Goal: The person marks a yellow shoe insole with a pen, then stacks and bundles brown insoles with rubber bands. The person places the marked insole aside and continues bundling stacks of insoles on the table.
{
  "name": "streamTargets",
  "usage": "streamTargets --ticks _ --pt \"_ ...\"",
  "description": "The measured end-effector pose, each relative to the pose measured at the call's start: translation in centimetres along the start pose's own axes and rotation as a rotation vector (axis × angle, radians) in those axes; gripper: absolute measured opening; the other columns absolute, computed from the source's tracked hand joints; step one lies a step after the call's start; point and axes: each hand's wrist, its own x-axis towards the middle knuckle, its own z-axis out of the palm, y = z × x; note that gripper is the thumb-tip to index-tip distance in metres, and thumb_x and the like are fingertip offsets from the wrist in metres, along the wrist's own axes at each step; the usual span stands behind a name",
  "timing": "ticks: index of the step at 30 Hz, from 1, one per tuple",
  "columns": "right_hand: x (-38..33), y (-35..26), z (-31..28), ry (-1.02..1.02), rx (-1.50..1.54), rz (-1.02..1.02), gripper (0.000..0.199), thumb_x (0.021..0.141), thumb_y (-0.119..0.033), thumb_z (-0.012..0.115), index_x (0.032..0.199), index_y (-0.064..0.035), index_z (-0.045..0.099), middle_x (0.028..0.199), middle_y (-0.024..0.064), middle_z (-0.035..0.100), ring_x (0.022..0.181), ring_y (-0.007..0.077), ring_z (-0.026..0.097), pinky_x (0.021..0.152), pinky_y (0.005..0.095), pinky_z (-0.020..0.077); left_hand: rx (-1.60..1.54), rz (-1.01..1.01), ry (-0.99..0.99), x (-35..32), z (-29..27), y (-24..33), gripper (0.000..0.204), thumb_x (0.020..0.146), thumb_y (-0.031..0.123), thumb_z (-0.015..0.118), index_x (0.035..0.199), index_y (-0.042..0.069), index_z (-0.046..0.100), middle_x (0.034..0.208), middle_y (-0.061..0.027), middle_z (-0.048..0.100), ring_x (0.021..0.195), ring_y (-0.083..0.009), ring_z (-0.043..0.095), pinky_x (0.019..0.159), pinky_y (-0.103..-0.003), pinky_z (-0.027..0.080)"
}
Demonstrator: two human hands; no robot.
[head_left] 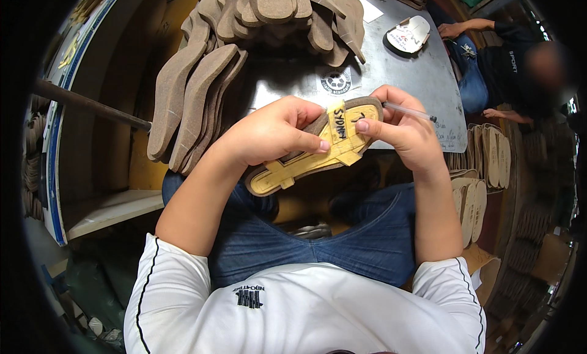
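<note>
Above my lap, both hands hold a brown shoe insole (373, 107) with a yellow sole-shaped template (275, 178) laid over it. The template has crosswise tabs, and dark handwriting marks its upper part. My left hand (267, 131) is closed on the insole's left edge, its thumb pressing on the template's middle. At the upper right end, my right hand (408, 131) pinches insole and template, with its thumb on top. A slim clear-barrelled pen (413, 113) sticks out rightward from between my right fingers, its dark end pointing away from the insole.
Piles of brown insoles (272, 4) cover the metal table's (278, 79) far left, several hanging over its edge. A white-topped sole (408, 36) lies far right. Beyond the table's right side sits another person (510, 66). Bundled pale insoles (489, 155) stand at right; a shelf (116, 213) at left.
</note>
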Motion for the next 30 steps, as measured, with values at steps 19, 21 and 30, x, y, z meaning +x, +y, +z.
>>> streamTargets --ticks 19,21,30 --pt "0.0 -1.1 -5.7 0.381 -0.02 -0.269 0.024 0.107 -0.01 0.08 0.126 -0.0007 0.068 0.11 0.0114 0.083 0.096 0.0162 0.082 0.087 0.0335 0.0689 -0.51 0.463 0.206 1.4 0.9 -1.0 0.046 0.108 0.009 0.077 0.148 -0.005 0.059 0.136 -0.0187 0.076 0.127 -0.0291 0.076 0.116 -0.057 0.063" --pt "0.0 -1.1 -5.6 0.387 0.0 -0.282 0.024 0.108 -0.009 0.08 0.126 0.0 0.068 0.111 0.0122 0.083 0.097 0.0167 0.082 0.088 0.0344 0.0693 -0.458 0.474 0.219 1.3 0.9 -0.8 0.045 0.109 0.008 0.076 0.148 -0.006 0.06 0.137 -0.0201 0.075 0.128 -0.0302 0.076 0.114 -0.057 0.064" --pt "0.0 -0.8 -5.2 0.394 0.0 -0.311 0.025 0.107 -0.006 0.079 0.129 0.0 0.067 0.113 0.0122 0.083 0.098 0.0172 0.082 0.088 0.0349 0.0695 -0.448 0.494 0.226 1.0 0.4 -0.6 0.047 0.106 0.006 0.08 0.146 -0.01 0.061 0.136 -0.023 0.076 0.125 -0.0313 0.078 0.113 -0.053 0.066"
